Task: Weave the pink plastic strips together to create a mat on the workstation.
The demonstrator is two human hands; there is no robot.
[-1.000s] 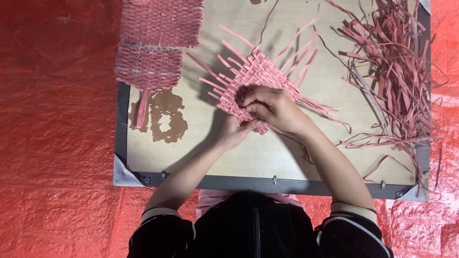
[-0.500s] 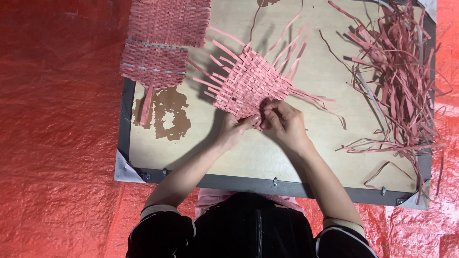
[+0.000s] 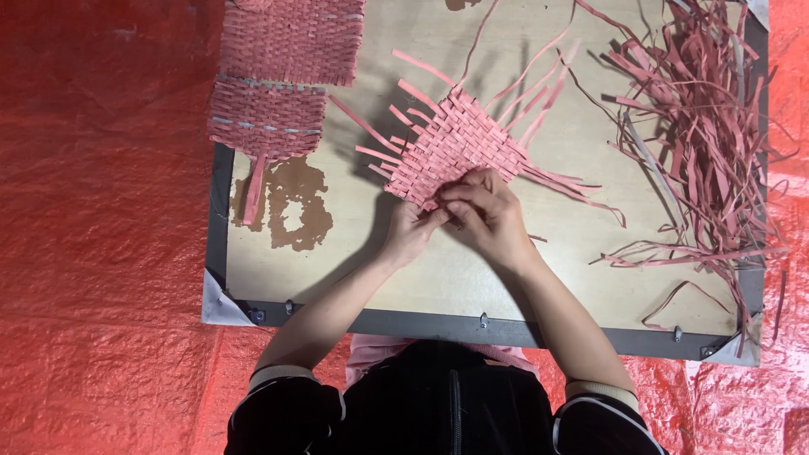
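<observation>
A small pink woven mat (image 3: pixel 459 143) of flat strips lies on the tan board (image 3: pixel 379 278), with loose strip ends sticking out on all sides. My left hand (image 3: pixel 413 232) pinches the mat's near edge from the left. My right hand (image 3: pixel 489 215) rests over the same near edge, fingers curled down on the weave and its strips. The two hands touch each other at the fingertips. The exact strip under the fingers is hidden.
Two finished pink woven pieces (image 3: pixel 278 76) lie at the board's far left. A big heap of loose pink strips (image 3: pixel 704 126) fills the right side. A brown worn patch (image 3: pixel 286 206) marks the board. Red tarp (image 3: pixel 101 211) surrounds the metal-framed board.
The woven mat has been turned and shifted slightly on the board. Both hands moved down to its near edge and closed in together.
</observation>
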